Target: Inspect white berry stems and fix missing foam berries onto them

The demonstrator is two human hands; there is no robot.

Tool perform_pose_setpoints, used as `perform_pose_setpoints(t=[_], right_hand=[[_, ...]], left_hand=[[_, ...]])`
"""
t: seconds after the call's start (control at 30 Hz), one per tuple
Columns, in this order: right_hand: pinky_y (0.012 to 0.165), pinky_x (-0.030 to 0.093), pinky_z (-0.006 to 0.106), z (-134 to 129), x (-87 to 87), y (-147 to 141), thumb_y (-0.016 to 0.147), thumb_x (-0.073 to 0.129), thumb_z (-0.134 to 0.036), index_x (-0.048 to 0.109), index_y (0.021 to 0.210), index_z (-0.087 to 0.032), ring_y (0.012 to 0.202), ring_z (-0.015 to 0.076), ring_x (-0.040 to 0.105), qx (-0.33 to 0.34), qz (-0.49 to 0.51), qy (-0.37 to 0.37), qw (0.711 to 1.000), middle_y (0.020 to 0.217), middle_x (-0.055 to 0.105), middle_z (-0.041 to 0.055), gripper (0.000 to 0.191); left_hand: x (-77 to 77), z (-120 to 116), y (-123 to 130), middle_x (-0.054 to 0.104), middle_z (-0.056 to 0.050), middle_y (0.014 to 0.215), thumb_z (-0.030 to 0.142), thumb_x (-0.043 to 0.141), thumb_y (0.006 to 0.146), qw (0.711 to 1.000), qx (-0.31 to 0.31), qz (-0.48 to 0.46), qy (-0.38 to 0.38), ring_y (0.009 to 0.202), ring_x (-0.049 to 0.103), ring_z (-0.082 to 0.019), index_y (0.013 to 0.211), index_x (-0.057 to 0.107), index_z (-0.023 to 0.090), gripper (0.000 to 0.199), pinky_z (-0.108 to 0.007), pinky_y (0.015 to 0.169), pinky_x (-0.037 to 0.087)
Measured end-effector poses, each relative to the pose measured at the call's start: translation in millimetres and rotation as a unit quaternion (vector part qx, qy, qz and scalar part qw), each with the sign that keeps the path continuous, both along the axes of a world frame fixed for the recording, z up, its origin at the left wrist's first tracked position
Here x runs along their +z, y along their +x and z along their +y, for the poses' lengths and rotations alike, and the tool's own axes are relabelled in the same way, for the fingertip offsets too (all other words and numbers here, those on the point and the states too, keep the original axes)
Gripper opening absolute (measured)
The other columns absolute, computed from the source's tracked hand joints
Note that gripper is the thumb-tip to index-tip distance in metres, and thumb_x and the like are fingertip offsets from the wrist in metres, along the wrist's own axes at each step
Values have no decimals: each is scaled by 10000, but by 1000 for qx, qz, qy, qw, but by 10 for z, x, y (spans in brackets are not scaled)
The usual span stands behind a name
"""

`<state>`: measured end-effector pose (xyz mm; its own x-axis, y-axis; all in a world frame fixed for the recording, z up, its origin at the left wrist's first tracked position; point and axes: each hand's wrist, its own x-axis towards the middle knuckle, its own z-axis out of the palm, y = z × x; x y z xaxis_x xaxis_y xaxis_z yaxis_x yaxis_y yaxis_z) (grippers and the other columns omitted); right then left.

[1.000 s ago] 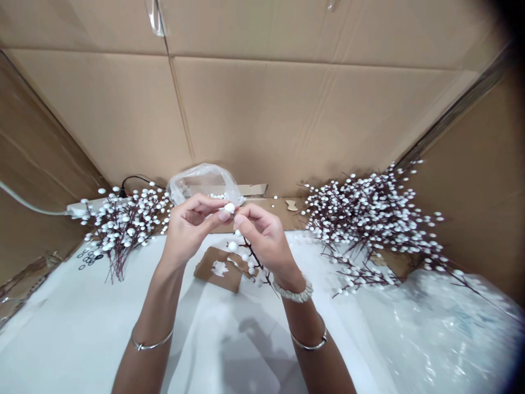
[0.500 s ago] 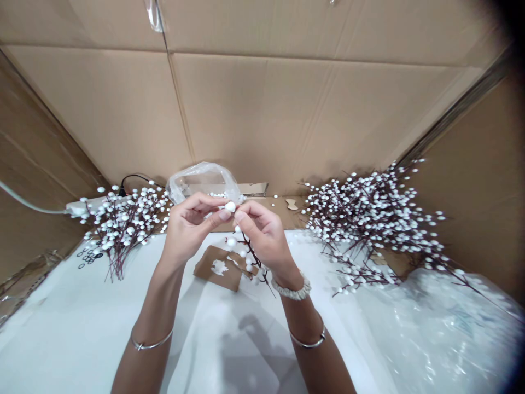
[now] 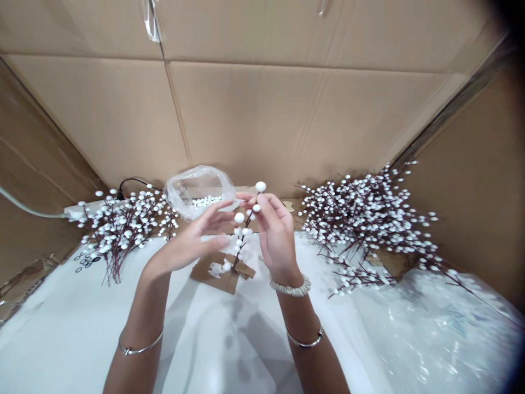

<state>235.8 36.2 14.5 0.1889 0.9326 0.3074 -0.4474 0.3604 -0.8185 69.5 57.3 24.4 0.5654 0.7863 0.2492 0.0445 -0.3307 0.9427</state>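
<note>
Between thumb and fingers, my right hand (image 3: 276,235) pinches an artificial berry stem (image 3: 246,225) near its top. The stem is dark and thin, with round white berries along it and one large berry at the tip. My left hand (image 3: 197,238) is just left of the stem, thumb and fingers apart, holding nothing. Below them lies a torn piece of brown cardboard (image 3: 221,283) with a smear of white stuff on it. Behind the left hand, a clear plastic bag (image 3: 199,183) holds many loose white berries (image 3: 207,201).
A bunch of white-berry stems (image 3: 123,224) lies at the left beside small black rings (image 3: 86,260) and a power strip (image 3: 82,209). A larger pile of stems (image 3: 365,213) is at the right, near crumpled clear plastic (image 3: 438,328). Cardboard walls (image 3: 246,115) surround the white table surface (image 3: 102,323).
My left hand has let go of the berry at the tip and moved down and left, opening. The right hand has turned the stem more upright, tip upward.
</note>
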Motion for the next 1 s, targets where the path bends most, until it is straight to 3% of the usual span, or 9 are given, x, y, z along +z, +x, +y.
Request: perform_pose_setpoints(t=[0.13, 0.27, 0.4, 0.5, 0.57, 0.67, 0.77, 0.83, 1.0], right_hand=[[815, 503, 312, 31, 20, 88, 881, 582, -372, 601, 813, -188, 818, 128, 634, -62, 89, -35, 993, 1022, 727, 63, 197], [821, 506, 330, 51, 34, 197, 853, 611, -372, 606, 853, -200, 850, 145, 653, -85, 149, -69, 983, 1048, 728, 61, 172], [974, 451, 355, 60, 44, 271, 866, 569, -406, 619, 943, -193, 1117, 180, 626, -23, 156, -105, 982, 1164, 699, 87, 232], [1018, 421, 374, 65, 42, 287, 875, 516, -424, 610, 1075, -186, 1196, 197, 591, 32, 137, -162, 977, 1252, 654, 102, 325], [971, 447, 364, 68, 34, 274, 846, 560, -393, 599, 1101, -202, 1111, 189, 625, 37, 125, -165, 978, 1210, 667, 82, 321], [774, 486, 280, 72, 19, 236, 770, 666, -285, 603, 1022, -205, 767, 113, 621, 24, 126, -131, 983, 868, 680, 2, 272], [589, 422, 205, 79, 14, 198, 720, 689, -183, 587, 916, -200, 525, 53, 436, 15, 139, -117, 983, 585, 486, -82, 221], [547, 392, 188, 79, 18, 177, 719, 682, -168, 575, 884, -199, 479, 43, 363, 14, 136, -118, 984, 528, 409, -99, 199], [495, 357, 170, 75, 22, 130, 722, 658, -153, 570, 837, -189, 437, 40, 302, 22, 115, -111, 987, 453, 332, -112, 150]], left_hand=[[-65, -65, 91, 740, -77, 1036, 321, 831, 642, 987, 3, 141, 82, 937, 718, -250, 1267, 624, 277, 660, -255, 663, 563], [-119, -114, 251, 746, -47, 857, 353, 617, 857, 976, -23, 201, 77, 765, 704, -197, 1048, 683, 221, 241, -234, 619, 507], [-106, -118, 212, 720, -36, 770, 362, 493, 923, 979, 17, 196, 56, 697, 666, -166, 863, 660, 200, 241, -232, 627, 487], [-91, -18, -167, 709, -40, 773, 412, 508, 906, 975, 117, 179, 62, 730, 666, -162, 853, 659, 186, 277, -238, 672, 496], [-81, 84, -595, 715, -40, 811, 433, 491, 901, 944, 226, 233, 62, 753, 661, -163, 880, 664, 173, 313, -247, 703, 495], [-55, 215, -1315, 711, -16, 825, 457, 441, 897, 805, 423, 407, 86, 792, 647, -204, 937, 688, 176, 376, -277, 724, 464], [-39, 269, -1847, 689, -49, 744, 480, 500, 850, 741, 486, 458, 69, 789, 641, -262, 1000, 703, 163, 406, -319, 698, 447], [-61, 277, -2029, 684, -70, 715, 495, 515, 830, 721, 495, 481, 63, 732, 632, -267, 979, 719, 150, 428, -314, 646, 434], [-230, 324, -2126, 712, -84, 740, 515, 536, 802, 720, 467, 510, 64, 677, 630, -244, 986, 733, 154, 451, -268, 568, 374]])
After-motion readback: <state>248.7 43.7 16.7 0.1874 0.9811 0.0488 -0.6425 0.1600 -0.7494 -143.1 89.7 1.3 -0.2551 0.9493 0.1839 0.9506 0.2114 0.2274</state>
